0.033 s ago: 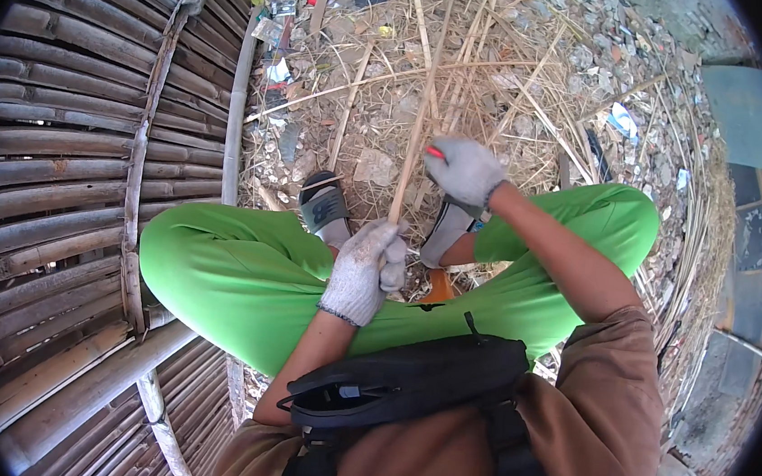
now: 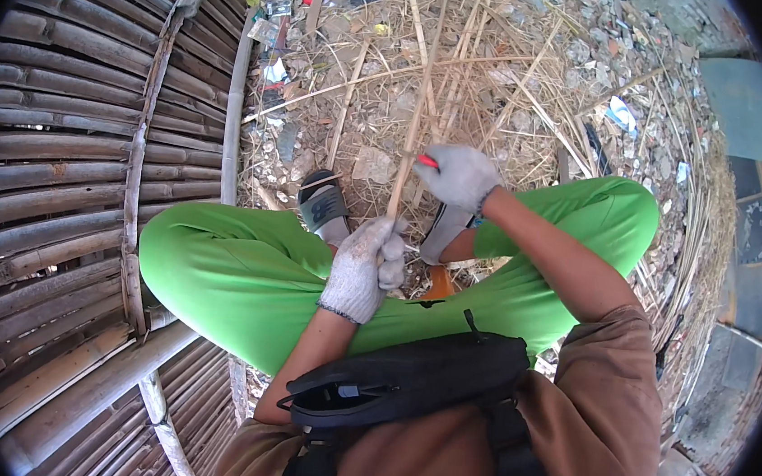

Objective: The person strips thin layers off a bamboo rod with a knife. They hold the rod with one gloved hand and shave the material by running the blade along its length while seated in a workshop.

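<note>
My left hand (image 2: pixel 360 268), in a whitish knitted glove, is closed around the near end of a long, thin bamboo strip (image 2: pixel 416 123). The strip runs away from me over the ground between my feet. Farther up along it, my gloved right hand (image 2: pixel 459 177) grips a small red-handled tool (image 2: pixel 428 160) right beside the strip. The palm hides most of the handle, and the tool's working end is too small to make out.
Loose bamboo strips (image 2: pixel 538 102), shavings and rubble cover the ground ahead. A bamboo slat wall (image 2: pixel 63 138) stands at left. My green trouser legs (image 2: pixel 233 270) are bent on both sides, and a black bag (image 2: pixel 414 377) lies across my front. An orange object (image 2: pixel 439 284) sits between my legs.
My right hand has shifted slightly toward me and to the left with the red-handled tool, closer against the strip. My left hand stays almost in place.
</note>
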Action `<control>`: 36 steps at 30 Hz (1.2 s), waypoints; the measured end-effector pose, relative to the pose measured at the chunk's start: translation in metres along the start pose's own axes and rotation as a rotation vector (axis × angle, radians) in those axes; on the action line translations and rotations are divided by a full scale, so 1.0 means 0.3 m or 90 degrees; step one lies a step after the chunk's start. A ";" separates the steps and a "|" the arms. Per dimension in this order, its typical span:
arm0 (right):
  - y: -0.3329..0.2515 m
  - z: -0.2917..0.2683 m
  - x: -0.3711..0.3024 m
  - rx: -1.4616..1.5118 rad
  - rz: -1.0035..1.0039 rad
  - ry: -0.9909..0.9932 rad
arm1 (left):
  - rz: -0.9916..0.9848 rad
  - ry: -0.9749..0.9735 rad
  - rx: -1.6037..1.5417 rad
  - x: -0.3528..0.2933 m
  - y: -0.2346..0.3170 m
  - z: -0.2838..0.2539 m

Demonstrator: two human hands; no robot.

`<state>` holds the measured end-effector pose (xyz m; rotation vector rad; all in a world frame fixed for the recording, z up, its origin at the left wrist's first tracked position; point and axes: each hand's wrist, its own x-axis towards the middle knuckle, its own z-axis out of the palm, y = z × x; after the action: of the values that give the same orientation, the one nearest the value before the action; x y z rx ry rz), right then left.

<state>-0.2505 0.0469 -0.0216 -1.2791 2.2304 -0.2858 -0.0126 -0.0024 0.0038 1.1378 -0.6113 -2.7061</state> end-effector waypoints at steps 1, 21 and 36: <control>-0.024 0.017 -0.042 0.008 0.002 0.038 | -0.002 0.010 -0.007 -0.004 -0.001 0.012; -0.076 0.156 -0.082 -0.027 -0.018 0.110 | -0.021 0.040 -0.072 0.008 -0.013 0.019; 0.050 0.079 0.203 -0.088 0.065 0.064 | -0.016 0.031 -0.084 0.023 -0.019 0.005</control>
<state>-0.2727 0.0052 -0.0692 -1.2411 2.4289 -0.1629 -0.0183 0.0013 -0.0022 1.1819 -0.4064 -2.6850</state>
